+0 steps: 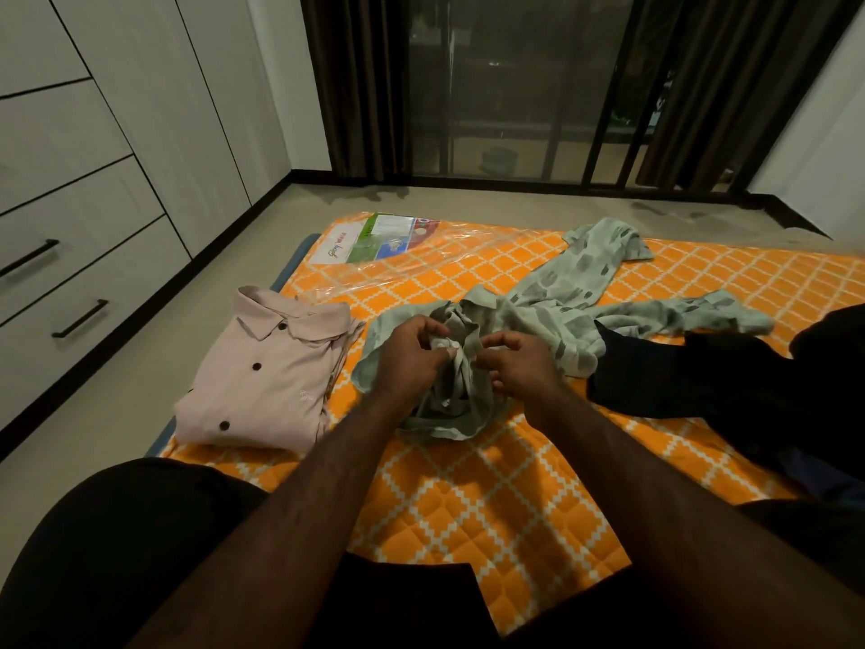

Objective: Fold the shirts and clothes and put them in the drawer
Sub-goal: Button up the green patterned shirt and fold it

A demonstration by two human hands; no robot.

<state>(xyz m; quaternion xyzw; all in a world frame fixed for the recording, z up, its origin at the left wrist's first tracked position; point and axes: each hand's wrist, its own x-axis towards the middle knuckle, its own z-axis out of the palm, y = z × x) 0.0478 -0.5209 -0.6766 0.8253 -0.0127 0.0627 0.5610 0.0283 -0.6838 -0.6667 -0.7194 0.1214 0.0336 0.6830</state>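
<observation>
Green shirt (pixel 552 302) bunched on mattress (pixel 468 484) — both hands pinching it

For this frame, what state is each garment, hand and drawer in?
pink shirt: folded, buttoned, lying on the mattress.
green patterned shirt: unfolded, crumpled.
black garment: unfolded, heaped.
left hand: pinching the green shirt's front.
right hand: pinching the same.
drawers: closed.
</observation>
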